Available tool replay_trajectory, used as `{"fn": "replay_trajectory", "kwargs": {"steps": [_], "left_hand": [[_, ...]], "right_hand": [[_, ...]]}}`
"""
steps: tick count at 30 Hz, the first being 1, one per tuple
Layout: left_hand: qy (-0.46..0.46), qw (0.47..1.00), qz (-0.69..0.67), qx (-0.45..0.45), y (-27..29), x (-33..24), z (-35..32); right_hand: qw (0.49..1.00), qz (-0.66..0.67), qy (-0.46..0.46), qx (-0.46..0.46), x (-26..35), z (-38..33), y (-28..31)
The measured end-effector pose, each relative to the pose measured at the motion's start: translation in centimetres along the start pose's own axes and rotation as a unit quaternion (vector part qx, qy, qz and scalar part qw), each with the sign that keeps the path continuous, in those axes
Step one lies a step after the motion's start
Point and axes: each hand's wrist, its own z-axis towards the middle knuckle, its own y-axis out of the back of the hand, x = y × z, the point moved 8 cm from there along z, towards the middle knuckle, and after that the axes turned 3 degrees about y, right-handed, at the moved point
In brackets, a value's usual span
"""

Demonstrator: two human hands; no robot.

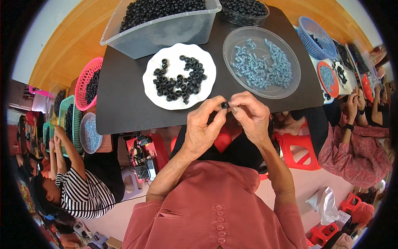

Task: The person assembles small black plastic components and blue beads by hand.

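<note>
Just past the table's near edge, my left hand (205, 125) pinches a small round black plastic part (224, 105) with a hole in it, between thumb and forefinger. My right hand (250, 116) is closed in a pinch right beside that part; whatever its fingertips hold is too small to make out. Beyond my left hand, a white scalloped plate (153, 92) bears a pile of similar black parts (179, 85). Past my right hand lies a round clear plastic tray (230, 74) with many small blue coil springs (275, 66).
A large clear bin (174, 36) of black parts and a clear bowl (244, 18) stand at the back of the dark table (120, 99). Pink (88, 79) and blue (311, 39) baskets flank it. People work at both sides. A red stool (299, 150) stands below right.
</note>
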Motion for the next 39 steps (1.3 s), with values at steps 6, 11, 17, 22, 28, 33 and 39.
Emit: {"fn": "replay_trajectory", "kwargs": {"steps": [6,11,17,22,28,33,39], "left_hand": [[-0.112,0.99,0.081,-0.034,0.0,-2.0,0.1],[-0.167,0.979,0.11,-0.042,-0.2,-2.6,-0.1],[-0.098,0.994,0.045,-0.014,0.2,-1.6,0.3],[-0.025,0.999,-0.026,0.021,-0.1,-0.2,0.4],[0.003,0.999,-0.026,0.03,-0.6,0.5,0.3],[0.069,0.991,-0.105,0.038,-1.1,1.9,0.2],[0.07,0.991,-0.114,0.021,-1.0,2.1,0.6]], "right_hand": [[1.0,0.019,-0.007,-0.017,-0.3,0.0,0.1],[0.997,0.037,-0.066,-0.026,-0.5,0.1,-0.3],[0.996,0.035,-0.077,-0.031,-1.2,-0.2,0.1],[0.996,0.011,-0.076,-0.035,-0.9,-0.2,0.3],[0.994,0.023,-0.094,-0.046,-1.5,-0.2,0.1],[0.996,0.033,-0.067,-0.037,-1.2,0.0,0.1],[0.997,-0.058,-0.021,-0.041,-0.5,0.0,0.4]]}}
